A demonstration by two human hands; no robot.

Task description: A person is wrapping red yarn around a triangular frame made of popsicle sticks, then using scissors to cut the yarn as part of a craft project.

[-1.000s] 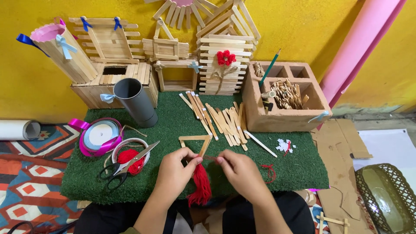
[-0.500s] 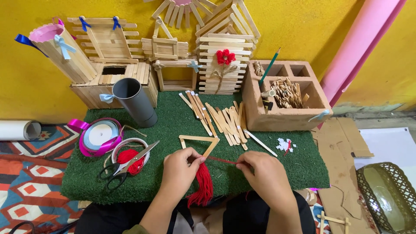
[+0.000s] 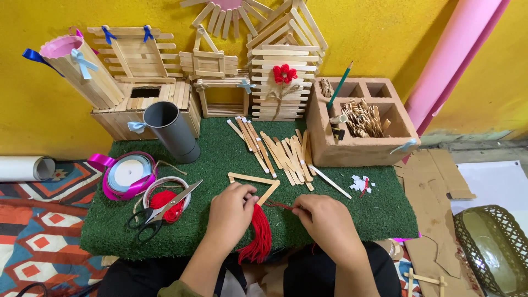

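Craft supplies crowd a green turf mat (image 3: 352, 220): black-handled scissors (image 3: 159, 213) lie across a spool of red thread at nine o'clock, ribbon rolls (image 3: 127, 175) beside them, a grey tube (image 3: 171, 132) at eleven, loose wooden sticks (image 3: 278, 151) at twelve, a compartmented clay-coloured box (image 3: 360, 148) at two.

Two hands (image 3: 231, 212) (image 3: 324, 220), one red tassel (image 3: 258, 236), one stick triangle (image 3: 254, 184), one pair of scissors (image 3: 159, 212), one grey tube (image 3: 171, 131), two ribbon spools (image 3: 126, 175) (image 3: 164, 199), one green pencil (image 3: 340, 87), one paper roll (image 3: 25, 168).
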